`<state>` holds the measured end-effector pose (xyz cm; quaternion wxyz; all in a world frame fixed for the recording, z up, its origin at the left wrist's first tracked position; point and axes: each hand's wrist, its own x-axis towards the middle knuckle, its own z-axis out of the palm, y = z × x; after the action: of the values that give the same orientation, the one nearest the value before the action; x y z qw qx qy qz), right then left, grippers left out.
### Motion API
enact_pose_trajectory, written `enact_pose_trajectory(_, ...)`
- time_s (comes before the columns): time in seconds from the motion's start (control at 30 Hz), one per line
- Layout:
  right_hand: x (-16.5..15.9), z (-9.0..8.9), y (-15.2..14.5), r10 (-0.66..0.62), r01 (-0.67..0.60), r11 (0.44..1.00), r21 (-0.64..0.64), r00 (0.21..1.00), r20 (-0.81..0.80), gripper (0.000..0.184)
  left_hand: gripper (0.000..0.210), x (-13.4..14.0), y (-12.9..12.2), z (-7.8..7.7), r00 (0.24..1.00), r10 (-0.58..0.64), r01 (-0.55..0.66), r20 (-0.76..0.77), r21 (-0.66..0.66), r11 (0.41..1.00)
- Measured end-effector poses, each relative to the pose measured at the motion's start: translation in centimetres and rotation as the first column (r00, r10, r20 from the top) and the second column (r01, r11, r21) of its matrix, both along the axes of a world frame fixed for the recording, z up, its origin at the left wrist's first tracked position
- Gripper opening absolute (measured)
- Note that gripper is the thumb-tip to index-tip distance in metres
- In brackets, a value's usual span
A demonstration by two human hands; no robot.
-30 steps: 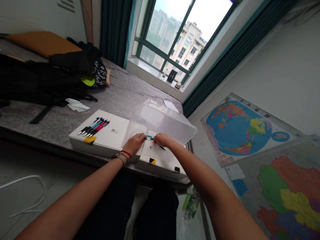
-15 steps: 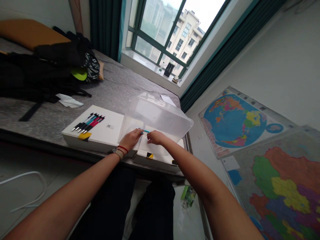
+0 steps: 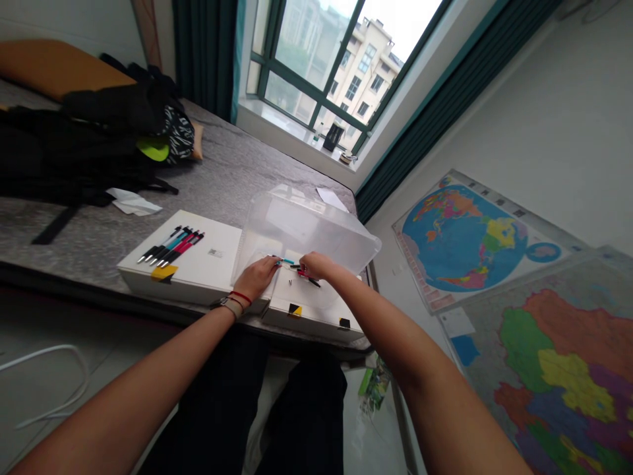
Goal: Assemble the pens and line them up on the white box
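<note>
- Step in hand, as judged from this view: fine handling of loose pen parts at the open near side of a clear plastic container (image 3: 316, 231)
- Left hand (image 3: 260, 277): fingertips narrowed, apparently pinching a turquoise pen part (image 3: 287, 260), one end of which points toward the other hand
- Right hand (image 3: 316, 265): fingers bent down and drawn together beside black and pink pen parts (image 3: 310, 280); whether they grip one cannot be told
- Small metallic piece (image 3: 290, 282): loose over the right white box (image 3: 319, 323), below the hands in the view
- Row of pens (image 3: 173, 247): side by side on the left white box (image 3: 222, 237), well apart from both hands
- Next move, as judged: calls for a steady left pinch and precise right fingertips, without nudging the small metallic piece
</note>
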<state>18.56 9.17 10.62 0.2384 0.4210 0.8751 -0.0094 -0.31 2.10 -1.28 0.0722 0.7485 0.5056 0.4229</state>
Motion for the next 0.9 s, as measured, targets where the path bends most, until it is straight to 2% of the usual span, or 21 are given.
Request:
enact_pose_trajectory(0.2,-1.1,-1.4,-0.7,0.031,-0.03,0.999,-0.013,0.999,0.031,0.023,0.029,0.0,0.2,-0.2,0.999,0.024,-0.023,-0.022,0.018,1.0)
enact_pose_trajectory(0.43,-0.9,-1.0,0.5,0.063,-0.063,0.998,0.005,0.997,-0.041,0.021,0.028,0.0,0.2,-0.1,0.999,0.031,-0.03,-0.04,0.024,0.999)
enact_pose_trajectory(0.63,-1.5,-2.2,0.1,0.144,-0.149,0.987,-0.065,0.987,-0.064,0.021,0.029,0.0,0.1,0.1,0.999,0.038,-0.037,-0.032,0.025,0.999)
enact_pose_trajectory(0.77,-1.5,-2.7,-1.0,0.132,-0.133,0.991,-0.028,0.989,-0.06,0.023,0.028,0.0,0.1,0.0,0.998,0.05,-0.049,-0.042,0.024,0.998)
enact_pose_trajectory(0.9,-0.8,-2.7,-1.7,0.088,-0.087,0.996,0.014,0.984,-0.154,0.023,0.028,0.0,0.2,-0.2,0.999,0.043,-0.042,-0.032,0.025,0.999)
